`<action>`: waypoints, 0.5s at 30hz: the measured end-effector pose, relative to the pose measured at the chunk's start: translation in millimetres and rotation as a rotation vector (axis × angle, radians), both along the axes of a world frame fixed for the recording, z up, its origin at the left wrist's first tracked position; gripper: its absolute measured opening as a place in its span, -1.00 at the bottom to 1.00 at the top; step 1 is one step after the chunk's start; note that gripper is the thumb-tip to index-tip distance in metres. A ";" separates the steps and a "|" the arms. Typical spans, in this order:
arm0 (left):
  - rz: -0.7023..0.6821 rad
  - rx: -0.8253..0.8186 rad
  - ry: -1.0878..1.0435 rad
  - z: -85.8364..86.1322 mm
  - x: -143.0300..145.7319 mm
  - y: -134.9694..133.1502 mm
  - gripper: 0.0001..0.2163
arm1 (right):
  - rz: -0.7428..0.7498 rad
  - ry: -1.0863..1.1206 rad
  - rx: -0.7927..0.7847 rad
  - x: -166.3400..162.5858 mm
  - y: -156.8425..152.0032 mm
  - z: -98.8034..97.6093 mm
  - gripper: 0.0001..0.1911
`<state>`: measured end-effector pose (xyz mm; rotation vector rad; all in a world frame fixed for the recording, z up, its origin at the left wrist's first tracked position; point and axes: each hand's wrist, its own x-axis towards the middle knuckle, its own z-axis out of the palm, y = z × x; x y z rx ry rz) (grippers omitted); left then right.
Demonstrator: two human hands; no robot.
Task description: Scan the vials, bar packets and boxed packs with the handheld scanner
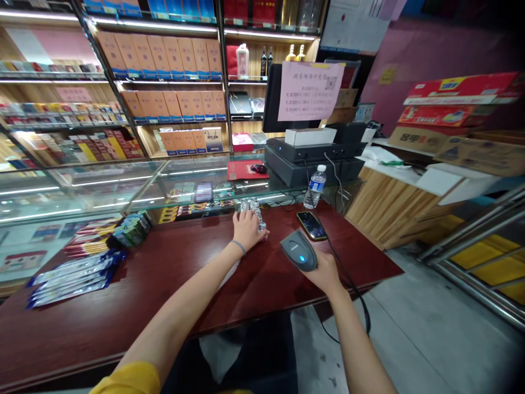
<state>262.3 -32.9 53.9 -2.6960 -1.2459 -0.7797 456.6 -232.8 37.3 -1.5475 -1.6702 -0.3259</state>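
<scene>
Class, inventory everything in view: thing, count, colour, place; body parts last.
table: one, dark red, foreground
scanner: one, grey, above table
phone: one, black, beyond scanner
bottle: one, clear, beyond phone
clear objects: several, transparent, left of phone
packets: several, silver-blue, table's left
small packs: several, red and green, beyond packets
mouse: one, dark, on red mat
monitor: one, black, behind pink notice
boxes: many, orange, back shelves
stacked boxes: several, red and brown, right
sleeve: one, yellow, bottom left
left grip: one, bare, touching clear objects
right grip: one, bare, around scanner
</scene>
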 end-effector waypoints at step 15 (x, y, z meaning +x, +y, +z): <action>-0.006 -0.028 -0.143 -0.7 -20.2 -2.2 -0.47 | -0.009 0.017 0.041 -9.5 8.8 0.8 -0.53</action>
